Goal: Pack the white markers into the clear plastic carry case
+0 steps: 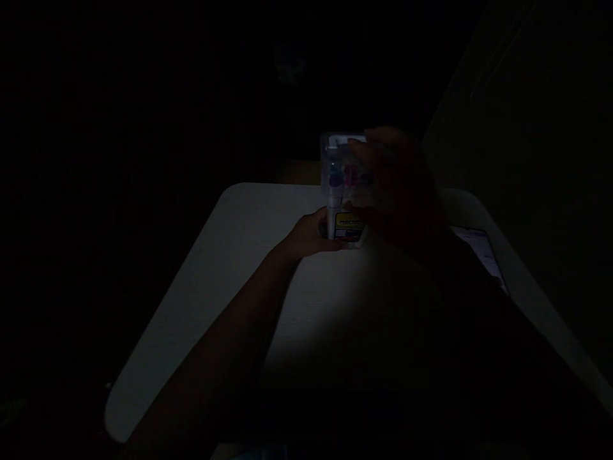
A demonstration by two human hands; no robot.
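The scene is very dark. A clear plastic box (pixel 341 185) with coloured marker caps inside and a yellow label stands upright on a white table (pixel 230 268). My left hand (pixel 311 235) grips its lower left side. My right hand (pixel 393 185) wraps round its right side, with fingertips at the white lid on top.
A phone with a lit screen (pixel 481 252) lies on the table at the right, just beyond my right forearm. The table's rounded edges fall off into darkness on the left and right. Nothing else can be made out.
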